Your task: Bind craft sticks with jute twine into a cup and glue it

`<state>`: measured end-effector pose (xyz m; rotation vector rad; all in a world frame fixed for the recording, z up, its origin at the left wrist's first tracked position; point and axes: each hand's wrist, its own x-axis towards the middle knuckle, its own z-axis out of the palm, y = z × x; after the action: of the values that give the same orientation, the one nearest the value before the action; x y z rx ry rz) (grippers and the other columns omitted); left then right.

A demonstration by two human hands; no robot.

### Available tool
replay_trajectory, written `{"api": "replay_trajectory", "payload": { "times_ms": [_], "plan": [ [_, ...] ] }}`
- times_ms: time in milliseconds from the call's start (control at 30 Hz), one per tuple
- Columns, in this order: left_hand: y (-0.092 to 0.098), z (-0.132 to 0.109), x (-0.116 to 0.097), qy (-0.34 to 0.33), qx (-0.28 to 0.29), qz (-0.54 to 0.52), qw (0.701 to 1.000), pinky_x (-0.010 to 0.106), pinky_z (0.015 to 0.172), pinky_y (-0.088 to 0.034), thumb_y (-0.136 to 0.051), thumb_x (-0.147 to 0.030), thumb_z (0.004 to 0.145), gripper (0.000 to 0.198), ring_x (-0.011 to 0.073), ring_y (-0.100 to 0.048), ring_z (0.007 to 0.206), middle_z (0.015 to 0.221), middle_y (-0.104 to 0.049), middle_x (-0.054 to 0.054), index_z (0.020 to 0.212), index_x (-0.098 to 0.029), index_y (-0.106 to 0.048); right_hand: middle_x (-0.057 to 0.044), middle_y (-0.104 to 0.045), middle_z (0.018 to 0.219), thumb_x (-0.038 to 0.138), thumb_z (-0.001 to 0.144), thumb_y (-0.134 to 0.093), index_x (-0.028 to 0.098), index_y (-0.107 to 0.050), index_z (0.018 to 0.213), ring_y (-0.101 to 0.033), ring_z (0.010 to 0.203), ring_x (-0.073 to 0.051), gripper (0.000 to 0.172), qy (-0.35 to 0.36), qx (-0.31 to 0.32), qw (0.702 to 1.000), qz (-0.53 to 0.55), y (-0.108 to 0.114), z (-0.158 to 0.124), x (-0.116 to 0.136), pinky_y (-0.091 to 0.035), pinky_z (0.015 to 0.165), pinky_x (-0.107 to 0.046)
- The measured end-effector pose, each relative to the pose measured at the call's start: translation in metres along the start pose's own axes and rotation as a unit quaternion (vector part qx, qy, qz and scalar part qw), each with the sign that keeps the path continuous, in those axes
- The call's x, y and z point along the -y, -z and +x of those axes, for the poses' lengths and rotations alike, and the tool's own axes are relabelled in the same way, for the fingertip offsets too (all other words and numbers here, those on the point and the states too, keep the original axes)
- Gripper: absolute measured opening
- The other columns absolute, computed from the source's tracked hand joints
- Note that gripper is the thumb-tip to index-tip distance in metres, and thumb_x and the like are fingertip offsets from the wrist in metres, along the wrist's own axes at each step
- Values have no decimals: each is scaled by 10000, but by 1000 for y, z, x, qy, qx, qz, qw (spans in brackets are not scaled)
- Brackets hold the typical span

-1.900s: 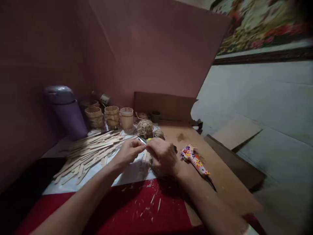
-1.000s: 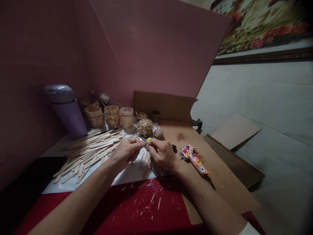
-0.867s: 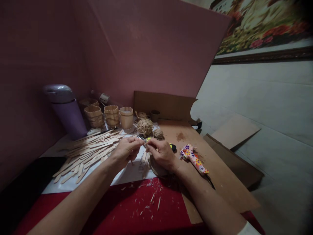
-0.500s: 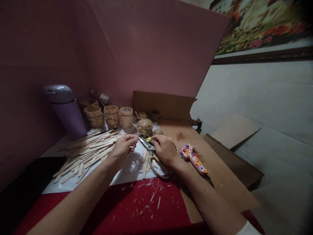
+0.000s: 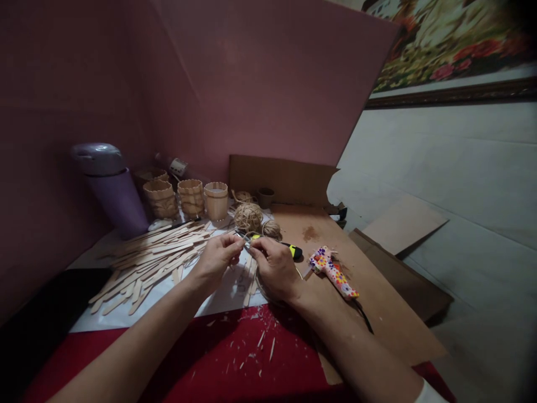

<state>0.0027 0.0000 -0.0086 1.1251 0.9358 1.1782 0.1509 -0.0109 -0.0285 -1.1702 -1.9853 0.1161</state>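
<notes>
My right hand [image 5: 274,268] is closed over a pair of scissors [image 5: 244,238]; only the blade tips show, poking out toward the left. My left hand [image 5: 218,258] pinches a small wooden piece right at those blade tips, too small to make out clearly. Both hands hover over white paper [image 5: 222,294] near a pile of flat wooden craft sticks [image 5: 159,252]. A yellow and black cutter [image 5: 290,249] lies just behind my right hand. A flower-patterned glue gun [image 5: 333,272] rests on the cardboard to its right.
Three small cups made of sticks [image 5: 191,197] stand at the back beside a purple flask [image 5: 113,190]. Two twine balls [image 5: 248,215] sit behind the hands. Brown cardboard [image 5: 386,313] covers the right side, and a red mat [image 5: 251,364] with wood shavings lies in front.
Half a second ago the scissors lay more exposed, with the handles visible below my right hand. Now my right hand covers them and the blades meet my left fingertips.
</notes>
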Motion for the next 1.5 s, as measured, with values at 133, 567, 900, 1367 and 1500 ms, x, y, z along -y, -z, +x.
{"api": "replay_trajectory", "payload": {
  "times_ms": [133,567,900,1367,1500],
  "plan": [
    [1,1,1,-30,-31,57,997,228,466,-271,-718,-385,605,287,73,-373,455,481,-459,-45,618,-129,-589,-61,-665,813,200,902,-484,172,-625,874,-591,721,-164,147,74,44,991,-104,7,-1,3,-378,643,-259],
    [0,-6,-6,13,63,86,994,210,428,-210,-707,-370,608,266,55,-313,431,461,-416,-60,637,-135,-588,-14,-668,667,242,925,-446,187,-594,860,-627,612,-149,171,-17,4,999,-50,8,0,3,-353,594,-243],
    [-2,-6,-7,22,40,68,997,207,439,-226,-741,-324,577,253,57,-341,442,480,-462,-44,676,-119,-631,-11,-651,627,266,937,-422,193,-591,886,-616,566,-142,191,-34,-3,998,-44,6,0,4,-377,572,-224],
    [-4,-9,-11,4,25,101,995,202,441,-225,-694,-429,646,314,56,-331,446,497,-434,-54,631,-147,-557,-4,-668,666,249,921,-481,213,-617,741,-590,603,-137,228,-97,22,994,-36,12,11,-11,-310,553,-237],
    [-2,-9,-12,19,32,108,993,203,441,-232,-676,-407,659,278,57,-339,442,527,-480,-42,675,-149,-573,-51,-644,792,278,916,-495,194,-615,768,-566,670,-155,209,-110,-75,988,-71,15,13,-13,-336,584,-255]
  ]
}}
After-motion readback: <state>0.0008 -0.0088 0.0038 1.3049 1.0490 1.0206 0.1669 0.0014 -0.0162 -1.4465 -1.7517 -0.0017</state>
